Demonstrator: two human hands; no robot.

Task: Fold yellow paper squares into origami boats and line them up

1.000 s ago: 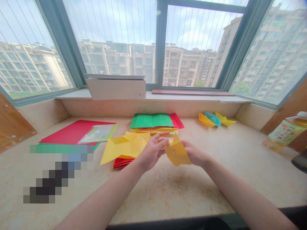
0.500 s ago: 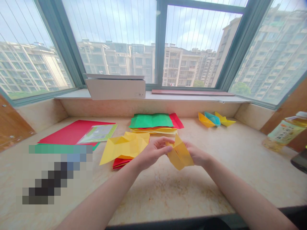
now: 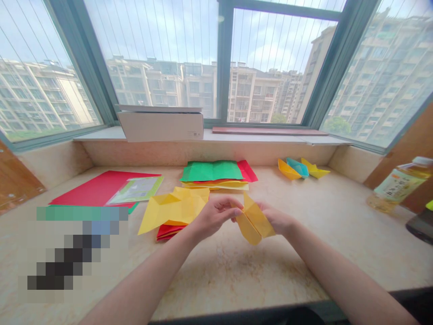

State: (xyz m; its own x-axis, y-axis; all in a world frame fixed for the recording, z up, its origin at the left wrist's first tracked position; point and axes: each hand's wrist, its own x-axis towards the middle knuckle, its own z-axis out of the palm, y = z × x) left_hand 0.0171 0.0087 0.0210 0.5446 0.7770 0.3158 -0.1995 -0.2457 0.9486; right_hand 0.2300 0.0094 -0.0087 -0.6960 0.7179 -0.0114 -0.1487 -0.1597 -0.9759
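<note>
Between my hands, above the counter, is a folded piece of yellow paper (image 3: 254,222) with a crease or slit down its middle. My left hand (image 3: 221,215) pinches its left edge between thumb and fingers. My right hand (image 3: 275,219) grips it from behind on the right, its fingertips mostly hidden by the paper. Left of my left hand lies a creased yellow sheet (image 3: 172,208), resting over red folded paper (image 3: 167,231). Just beyond my hands, a creased green sheet (image 3: 213,170) lies over red and yellow sheets.
Folded paper boats, orange-yellow (image 3: 287,170), blue (image 3: 297,167) and yellow (image 3: 314,169), stand at the back right. A red sheet (image 3: 98,187) and a plastic packet (image 3: 137,189) lie left. A drink bottle (image 3: 399,185) stands far right. A white box (image 3: 162,126) sits on the sill.
The folded yellow paper has tilted and dropped slightly, its lower end swinging a little right. Both hands keep hold of it. The whole view has shifted slightly.
</note>
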